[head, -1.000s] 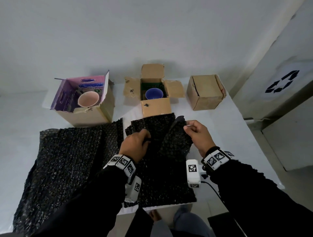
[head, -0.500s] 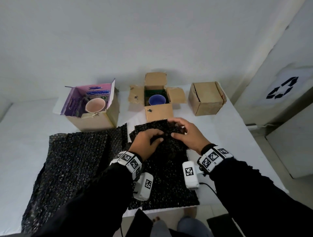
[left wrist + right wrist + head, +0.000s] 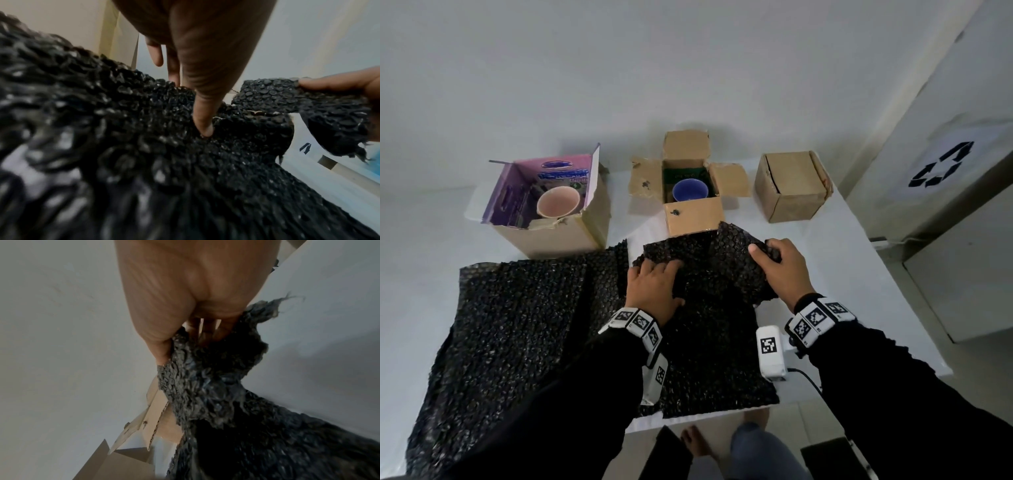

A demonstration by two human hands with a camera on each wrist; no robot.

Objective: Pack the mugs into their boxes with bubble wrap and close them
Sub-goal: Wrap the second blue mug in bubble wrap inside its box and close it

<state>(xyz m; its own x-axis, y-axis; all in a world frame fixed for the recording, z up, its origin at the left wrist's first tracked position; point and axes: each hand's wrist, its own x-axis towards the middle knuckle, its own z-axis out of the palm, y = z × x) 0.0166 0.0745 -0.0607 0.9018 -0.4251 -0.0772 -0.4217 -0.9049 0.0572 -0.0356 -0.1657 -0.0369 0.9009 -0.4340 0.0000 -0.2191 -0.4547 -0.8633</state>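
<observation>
A: Where is the bubble wrap (image 3: pixel 709 342), and how is it being held?

B: The smaller black sheet is spread on the white table (image 3: pixel 866 274), just in front of the open box (image 3: pixel 693 216) in which the blue mug (image 3: pixel 690 190) is seen. Its far right corner is pinched by the right hand (image 3: pixel 782 270), thumb on top and fingers curled beneath, and lifted off the table. The sheet is pressed down by the left hand (image 3: pixel 654 291) with its fingers (image 3: pixel 202 120) held straight and spread, nothing being gripped

A: How is the sheet expected to behave?

B: It is judged light, soft and floppy; the raised corner droops and crumples in the right wrist view. A hold at a corner or edge is best taken, with the other part pinned flat so the sheet is not dragged

A: And the mugs?

B: The pink mug (image 3: pixel 558 202) sits in the purple-lined box (image 3: pixel 544 219); a third box (image 3: pixel 791 186) is already closed. The mugs are judged hard, smooth and breakable, so a grasp around the body is advised
</observation>
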